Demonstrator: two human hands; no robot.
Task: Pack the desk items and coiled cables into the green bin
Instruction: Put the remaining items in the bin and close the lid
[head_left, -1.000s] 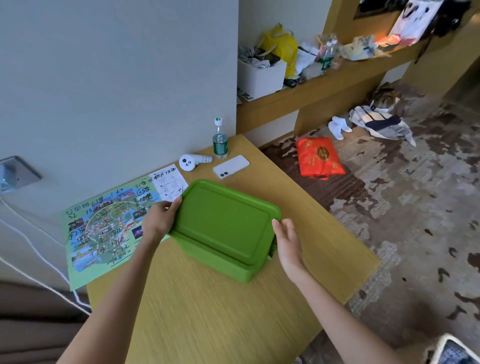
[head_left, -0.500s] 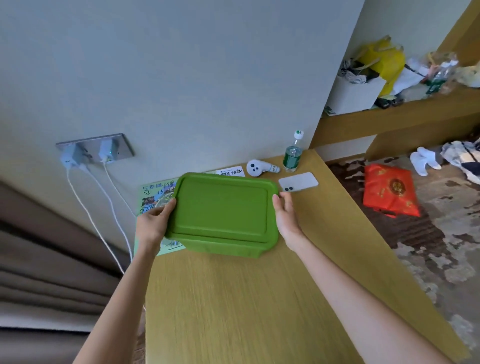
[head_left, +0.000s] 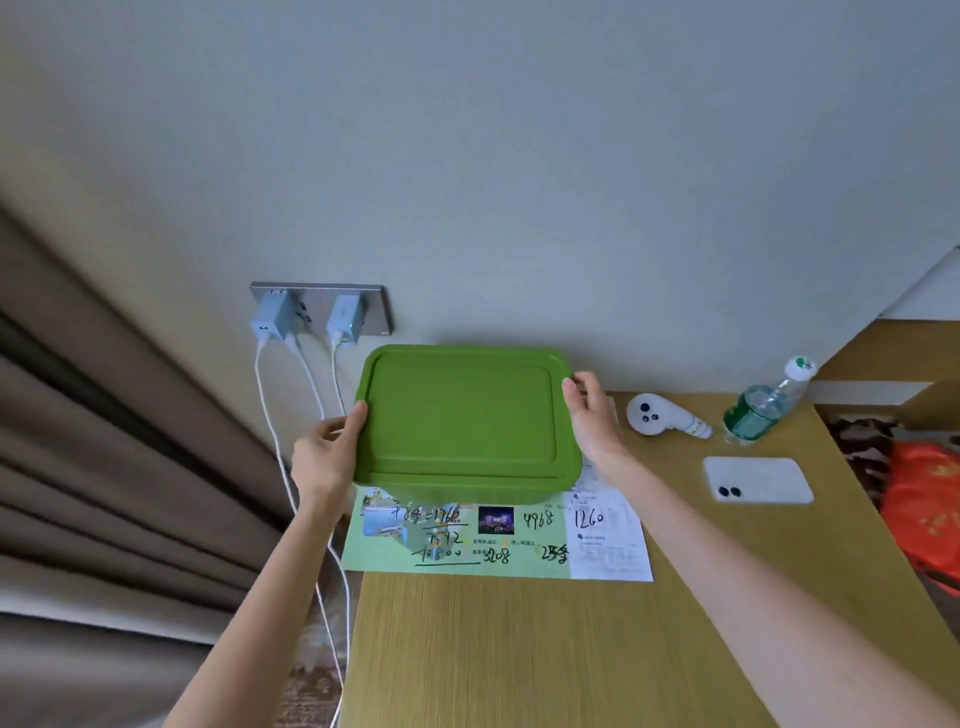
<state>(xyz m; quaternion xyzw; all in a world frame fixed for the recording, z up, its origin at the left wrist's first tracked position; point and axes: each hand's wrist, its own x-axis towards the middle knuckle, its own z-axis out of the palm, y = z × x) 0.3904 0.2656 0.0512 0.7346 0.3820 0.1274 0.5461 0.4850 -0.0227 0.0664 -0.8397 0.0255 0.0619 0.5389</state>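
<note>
Head cam: I'm gripping the green bin (head_left: 462, 421), left hand (head_left: 326, 457) clamped at 9 o'clock, right hand (head_left: 592, 421) at 3. Looking light, stiff, slick; short edges seem safest.

green bin (head_left: 462, 423) carried from mid-desk back toward the wall, now over the map sheet (head_left: 467, 540), left hand (head_left: 327, 457) and right hand (head_left: 595, 426) gripping its ends

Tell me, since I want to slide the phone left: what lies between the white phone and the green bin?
In the head view, the right hand and forearm, plus the paper map's white corner, lie between the white phone and green bin.
</note>
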